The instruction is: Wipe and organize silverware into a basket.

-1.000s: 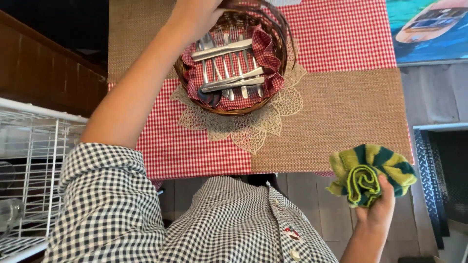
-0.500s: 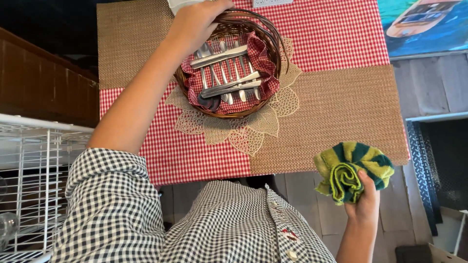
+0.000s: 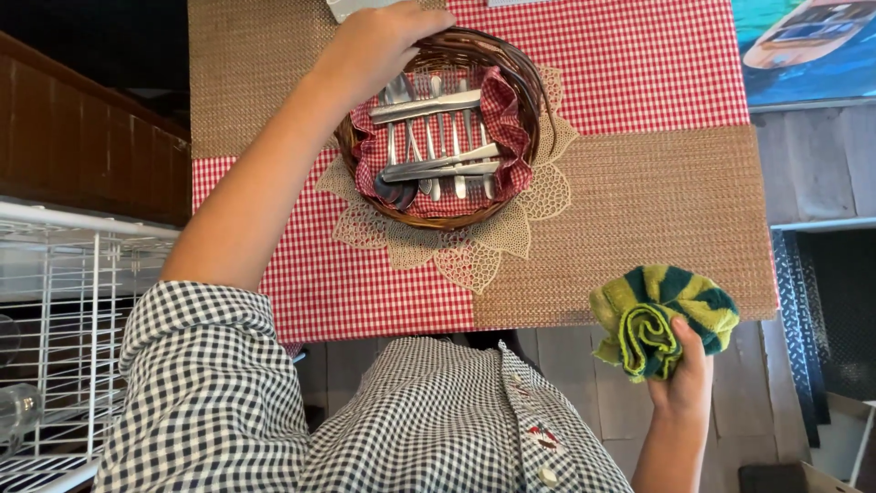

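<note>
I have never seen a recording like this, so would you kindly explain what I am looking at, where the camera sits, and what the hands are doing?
There is no machine here: a person in a checked shirt works with bare hands. The single camera sits on their head and looks straight down, so you see their chest, arms and the table from above.

The table carries a red checked cloth with woven mats over it. On a lace doily stands a wicker basket, lined with a red checked napkin and holding cutlery.

The left hand reaches over the far rim of the basket; whether it grips anything cannot be seen. The right hand, held off the table's near edge, holds a bunched green and yellow towel.

At the left edge is a white wire rack.
</note>
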